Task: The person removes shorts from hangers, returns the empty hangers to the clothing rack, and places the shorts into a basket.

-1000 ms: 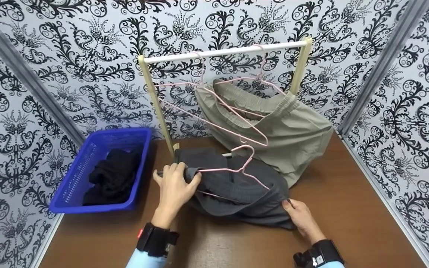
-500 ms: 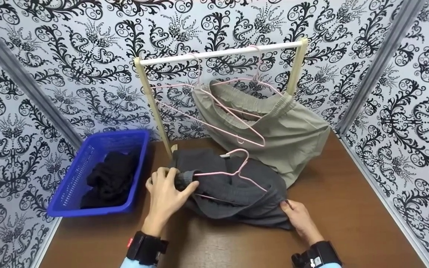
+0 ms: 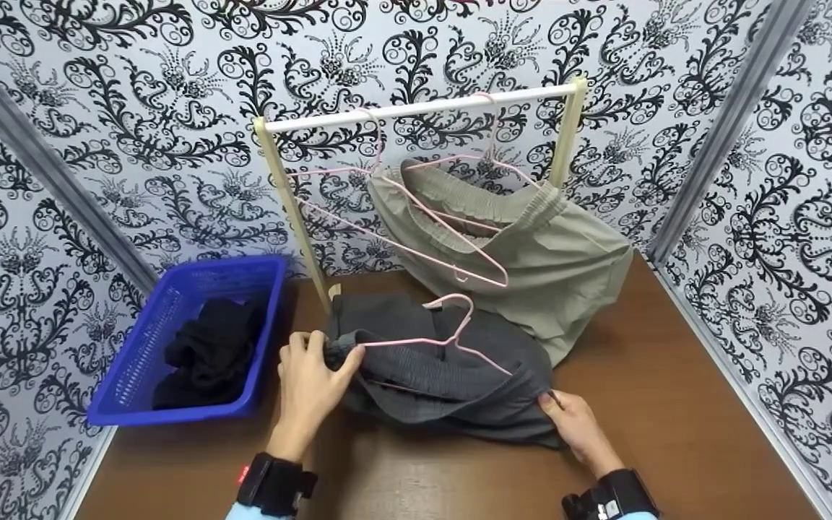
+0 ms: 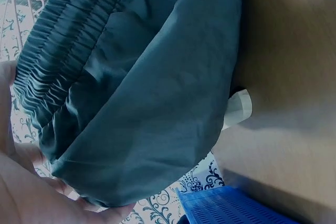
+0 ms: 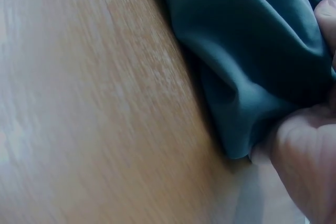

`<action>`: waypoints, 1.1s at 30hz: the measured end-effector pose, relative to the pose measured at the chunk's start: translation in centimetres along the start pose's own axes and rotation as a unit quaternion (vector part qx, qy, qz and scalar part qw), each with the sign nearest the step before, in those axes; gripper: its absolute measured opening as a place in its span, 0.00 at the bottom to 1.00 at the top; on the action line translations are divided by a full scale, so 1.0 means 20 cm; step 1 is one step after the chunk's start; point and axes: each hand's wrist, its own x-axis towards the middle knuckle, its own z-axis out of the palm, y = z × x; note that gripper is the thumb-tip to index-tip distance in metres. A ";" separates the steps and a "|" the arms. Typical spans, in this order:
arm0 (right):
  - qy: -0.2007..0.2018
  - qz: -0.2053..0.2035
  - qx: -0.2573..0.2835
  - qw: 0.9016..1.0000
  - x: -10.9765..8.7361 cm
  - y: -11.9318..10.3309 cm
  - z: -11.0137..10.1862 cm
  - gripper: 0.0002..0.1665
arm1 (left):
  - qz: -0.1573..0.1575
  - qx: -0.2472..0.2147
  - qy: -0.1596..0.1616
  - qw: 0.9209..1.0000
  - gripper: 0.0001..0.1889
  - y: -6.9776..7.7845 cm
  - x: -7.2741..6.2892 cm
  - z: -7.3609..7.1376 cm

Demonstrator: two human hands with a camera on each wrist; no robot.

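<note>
At left sits the blue basket (image 3: pixel 170 415) with black cloth (image 3: pixel 210 354) in it. Just right of it, your left hand (image 3: pixel 309 383) grips the left end of the grey garment's (image 3: pixel 430 366) gathered waistband. The garment rests on the table (image 3: pixel 430 477), right of that hand, its long axis running left to right, sloping nearer toward the right. A pink hanger (image 3: pixel 453 339) lies within the waistband, hook on the far side, about equally near both hands. Your right hand (image 3: pixel 576 427) pinches the garment's right edge, sitting nearer you than the left.
</note>
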 end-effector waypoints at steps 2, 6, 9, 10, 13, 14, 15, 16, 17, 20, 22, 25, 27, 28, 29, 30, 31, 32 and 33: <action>-0.003 0.003 -0.003 1.000 0.00 0.00 0.00 0.13 | -0.009 0.000 -0.002 1.000 0.29 0.00 0.00 0.00; 0.002 0.016 -0.019 1.000 0.01 0.00 0.01 0.13 | -0.036 0.008 -0.014 0.999 0.27 -0.01 0.00 -0.01; 0.013 0.024 -0.027 0.999 0.01 0.01 0.02 0.15 | -0.055 0.013 -0.029 0.998 0.27 -0.01 0.01 -0.02; 0.016 0.023 -0.032 0.999 0.01 0.01 0.02 0.16 | -0.060 0.014 -0.034 0.997 0.27 -0.01 0.01 -0.02; 0.019 0.019 -0.037 0.999 0.01 0.01 0.01 0.17 | -0.066 0.016 -0.041 0.997 0.27 -0.02 0.02 -0.02; 0.018 0.018 -0.038 0.999 0.01 0.01 0.01 0.18 | -0.066 0.016 -0.040 0.997 0.26 -0.02 0.02 -0.02; 0.017 0.013 -0.042 0.999 0.01 0.01 0.01 0.19 | -0.066 0.017 -0.038 0.997 0.26 -0.02 0.02 -0.02; 0.014 0.009 -0.044 0.999 0.01 0.01 0.00 0.19 | -0.066 0.017 -0.036 0.997 0.26 -0.01 0.03 -0.02; 0.013 0.006 -0.041 0.999 0.01 0.01 0.00 0.20 | -0.065 0.018 -0.033 0.997 0.25 -0.01 0.03 -0.02; 0.010 -0.006 -0.039 0.999 0.00 0.01 0.00 0.22 | -0.062 0.018 -0.023 0.998 0.24 0.00 0.04 -0.01; 0.006 -0.022 -0.042 0.999 0.00 0.01 -0.01 0.22 | -0.059 0.020 -0.018 0.998 0.24 0.00 0.04 -0.01; 0.010 -0.028 -0.048 0.998 0.00 0.01 -0.01 0.22 | -0.056 0.024 -0.012 0.998 0.23 0.01 0.05 -0.01; 0.014 -0.035 -0.068 0.997 0.00 0.01 -0.01 0.21 | -0.054 0.026 -0.006 0.998 0.22 0.01 0.06 0.00; 0.017 -0.037 -0.081 0.996 0.00 0.01 -0.01 0.21 | -0.054 0.025 -0.001 0.998 0.22 0.01 0.06 0.00; 0.021 -0.033 -0.086 0.996 0.00 0.01 -0.01 0.20 | -0.053 0.025 0.004 0.998 0.21 0.01 0.06 0.00; 0.023 -0.036 -0.099 0.994 0.00 0.01 -0.01 0.19 | -0.051 0.024 0.010 0.998 0.20 0.01 0.05 0.00; 0.026 -0.038 -0.108 0.993 0.00 0.02 0.00 0.18 | -0.051 0.023 0.015 0.998 0.19 0.01 0.05 0.00; 0.027 -0.042 -0.116 0.992 0.00 0.02 0.00 0.18 | -0.050 0.022 0.021 0.998 0.18 0.01 0.05 0.00; 0.029 -0.046 -0.122 0.991 -0.01 0.02 0.00 0.17 | -0.047 0.021 0.027 0.998 0.17 0.01 0.05 0.00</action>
